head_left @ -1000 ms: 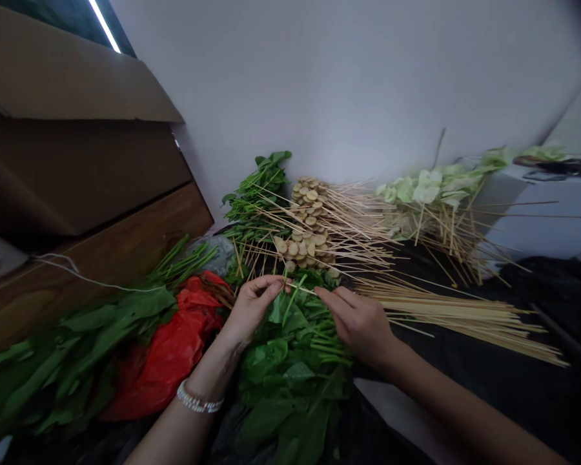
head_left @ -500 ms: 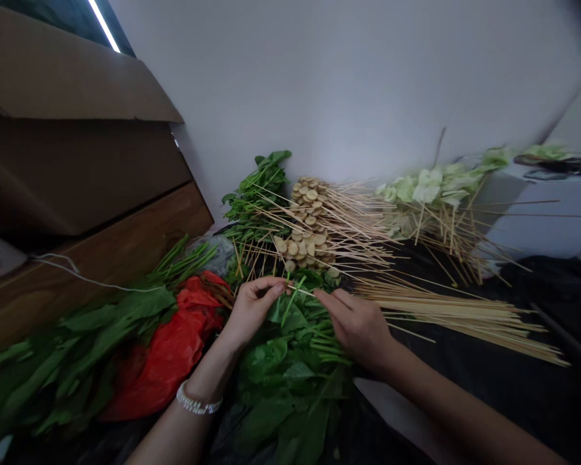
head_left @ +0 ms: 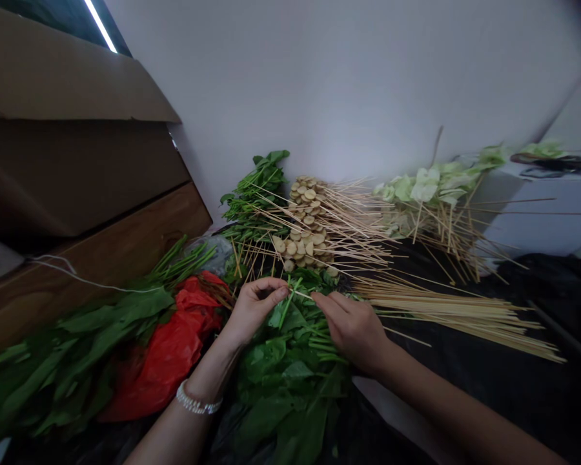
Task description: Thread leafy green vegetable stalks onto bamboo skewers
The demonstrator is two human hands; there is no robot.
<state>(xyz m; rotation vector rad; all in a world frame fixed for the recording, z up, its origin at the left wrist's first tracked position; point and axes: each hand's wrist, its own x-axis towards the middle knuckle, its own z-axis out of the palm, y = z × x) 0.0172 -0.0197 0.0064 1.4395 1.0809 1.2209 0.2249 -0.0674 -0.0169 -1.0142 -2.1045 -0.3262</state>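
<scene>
My left hand [head_left: 259, 307] pinches a green stem [head_left: 285, 310] between thumb and forefinger. A thin pale skewer [head_left: 303, 294] runs from those fingertips to my right hand [head_left: 351, 323], whose fingers are closed round it. One or more stems cross the skewer between the hands. Under both hands lies a pile of leafy greens [head_left: 290, 381], its cut stems pointing right. Loose bare skewers [head_left: 465, 310] are fanned out to the right of my right hand. Just beyond the hands are skewered pale slices [head_left: 305, 245].
Skewered greens [head_left: 261, 187] lie at the back, by the wall. Skewered cabbage pieces [head_left: 426, 187] are at the back right. A red plastic bag [head_left: 169, 355] and more big leaves [head_left: 72, 349] lie on the left. Behind these stands a cardboard box [head_left: 77, 168].
The gap between my hands has narrowed slightly, with less of the skewer showing between them. The whole view has shifted a little.
</scene>
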